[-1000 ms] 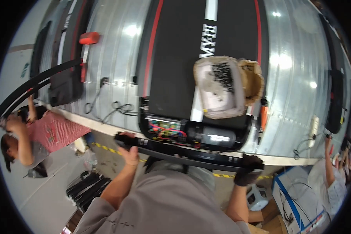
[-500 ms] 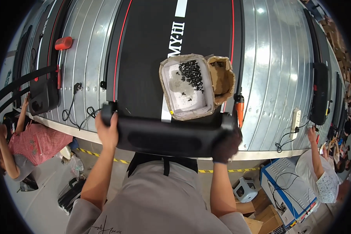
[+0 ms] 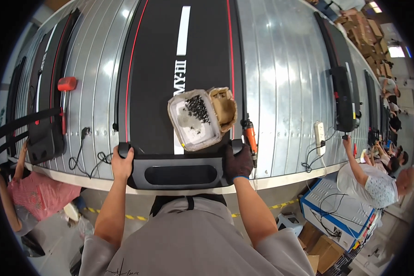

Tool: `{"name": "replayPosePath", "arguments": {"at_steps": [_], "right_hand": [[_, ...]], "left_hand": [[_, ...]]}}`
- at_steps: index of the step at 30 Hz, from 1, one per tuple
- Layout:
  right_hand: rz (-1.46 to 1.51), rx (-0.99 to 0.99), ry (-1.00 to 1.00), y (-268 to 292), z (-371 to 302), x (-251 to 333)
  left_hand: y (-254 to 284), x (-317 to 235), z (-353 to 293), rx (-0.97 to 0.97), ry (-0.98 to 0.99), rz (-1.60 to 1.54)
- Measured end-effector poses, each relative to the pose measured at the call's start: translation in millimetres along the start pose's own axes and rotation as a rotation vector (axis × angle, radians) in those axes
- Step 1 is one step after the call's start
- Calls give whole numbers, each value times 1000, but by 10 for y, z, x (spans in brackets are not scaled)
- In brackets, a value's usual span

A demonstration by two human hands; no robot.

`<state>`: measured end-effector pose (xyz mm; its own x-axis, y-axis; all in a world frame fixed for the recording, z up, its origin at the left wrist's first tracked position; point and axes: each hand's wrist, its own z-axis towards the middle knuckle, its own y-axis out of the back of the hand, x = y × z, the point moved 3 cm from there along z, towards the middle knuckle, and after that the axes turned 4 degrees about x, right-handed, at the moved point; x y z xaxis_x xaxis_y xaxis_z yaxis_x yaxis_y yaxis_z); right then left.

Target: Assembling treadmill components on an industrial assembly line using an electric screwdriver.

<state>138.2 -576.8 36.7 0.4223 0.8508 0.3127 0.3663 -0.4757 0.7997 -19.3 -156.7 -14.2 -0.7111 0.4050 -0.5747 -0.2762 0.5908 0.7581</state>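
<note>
A black plastic treadmill cover (image 3: 138,172) with a long oval recess lies across the near end of a treadmill deck (image 3: 154,55), its flat face up. My bare left hand (image 3: 122,164) is closed round its left corner. On the opposite corner, my right hand (image 3: 238,163), in a dark glove, grips the cover; its fingers are partly hidden. A white tray (image 3: 193,143) of small black screws rests on the deck's black belt beyond the cover. Against the tray stands a cut-down cardboard box (image 3: 231,110). Just right of the deck is an orange power screwdriver (image 3: 250,135).
Ribbed metal bench (image 3: 280,92) flanks the deck. A red mallet (image 3: 67,83) and a black cable (image 3: 83,152) are to the left. Rightward lie a white power strip (image 3: 319,134) and another treadmill (image 3: 342,96). Co-workers stand on both sides, near a blue-edged machine (image 3: 336,207).
The cover has come down and turned from a tilted, blurred position to sit squarely at the deck's near end. Both hands moved with it. The whole view has shifted.
</note>
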Motion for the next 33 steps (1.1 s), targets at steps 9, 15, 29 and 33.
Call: {"name": "replayPosePath", "arguments": {"at_steps": [9,15,29,33], "right_hand": [[-238,-544,642,-275,400,-146],[640,-328,290,-649,1108,-452],[1446,280,-143,-150,274,-2141],[1947,352,158,-6,-20,-2745]], "left_hand": [[-162,-259,328,115,120,77],[-57,355,658,131,123,-20],[-21,321,74,142,376,-165],[-876,-716,-613,250,266,-228]]}}
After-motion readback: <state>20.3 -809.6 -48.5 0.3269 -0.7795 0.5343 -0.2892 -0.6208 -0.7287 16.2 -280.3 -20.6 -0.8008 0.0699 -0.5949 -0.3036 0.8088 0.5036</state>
